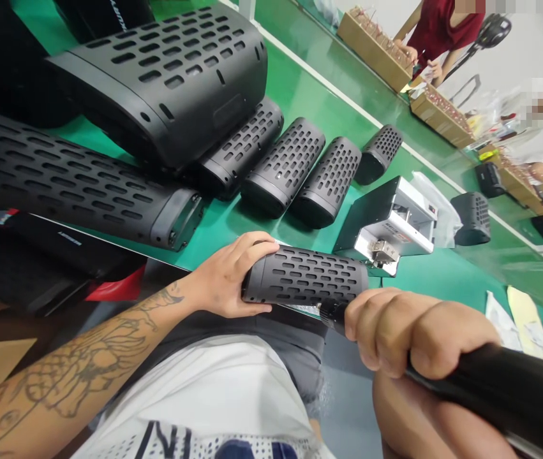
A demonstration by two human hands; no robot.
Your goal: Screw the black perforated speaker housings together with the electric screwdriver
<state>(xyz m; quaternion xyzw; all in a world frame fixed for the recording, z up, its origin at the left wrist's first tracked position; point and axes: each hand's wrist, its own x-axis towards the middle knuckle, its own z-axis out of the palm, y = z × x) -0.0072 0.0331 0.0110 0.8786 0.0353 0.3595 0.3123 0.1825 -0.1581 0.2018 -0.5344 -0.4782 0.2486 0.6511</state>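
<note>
A black slotted housing point(307, 277) lies on its side at the table's near edge. My left hand point(230, 274) grips its left end, thumb below and fingers over the top. My right hand point(415, 328) is wrapped round a black electric screwdriver point(501, 376) that enters from the lower right. The screwdriver's tip points left and reaches the housing's lower right edge; whether it sits on a screw I cannot tell. Just beyond the housing stands a silver and black screw feeder point(388, 223).
Several similar slotted housings point(285, 166) stand on the green table point(218, 239) behind. A larger housing point(175, 83) and a long one point(74, 182) fill the left. Cardboard trays point(374, 48) and a co-worker in a red top point(446, 32) are across at upper right.
</note>
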